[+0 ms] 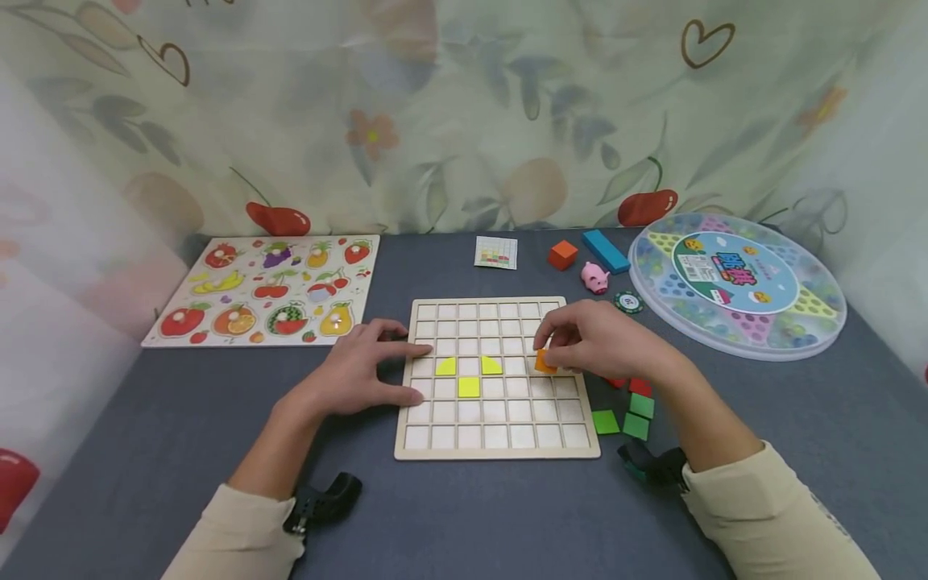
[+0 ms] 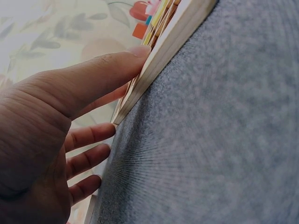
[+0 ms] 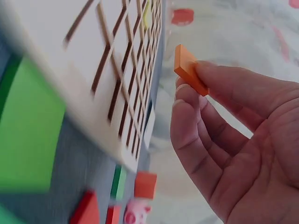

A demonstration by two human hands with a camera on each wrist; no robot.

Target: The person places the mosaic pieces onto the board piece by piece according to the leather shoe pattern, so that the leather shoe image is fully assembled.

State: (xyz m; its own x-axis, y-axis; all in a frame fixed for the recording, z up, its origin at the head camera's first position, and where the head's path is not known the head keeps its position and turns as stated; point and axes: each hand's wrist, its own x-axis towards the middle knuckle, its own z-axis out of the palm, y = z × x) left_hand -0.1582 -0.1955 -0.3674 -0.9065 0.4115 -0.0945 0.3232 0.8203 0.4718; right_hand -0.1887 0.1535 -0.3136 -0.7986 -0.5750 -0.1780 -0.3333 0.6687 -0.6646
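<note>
A wooden grid board (image 1: 497, 453) lies flat on the table. Two yellow quarter-round tiles (image 1: 445, 367) and a yellow square tile (image 1: 469, 387) sit in its cells. With thumb and index finger, my left hand (image 1: 362, 366) rests on the board's left edge; its other fingers spread beside that edge in the left wrist view. Between thumb and fingertips my right hand (image 1: 605, 342) pinches an orange square tile (image 3: 189, 70), held tilted over the board's right part. The right hand covers some cells in the head view.
Green tiles (image 1: 636, 426) and red tiles (image 1: 641, 387) lie right of the board. Behind it are a pattern card (image 1: 496, 253), orange cube (image 1: 562, 255), blue block (image 1: 606, 251), pink pig (image 1: 594, 278) and poker chip (image 1: 628, 302). A fruit board (image 1: 250, 282) and round game box (image 1: 812, 330) flank them.
</note>
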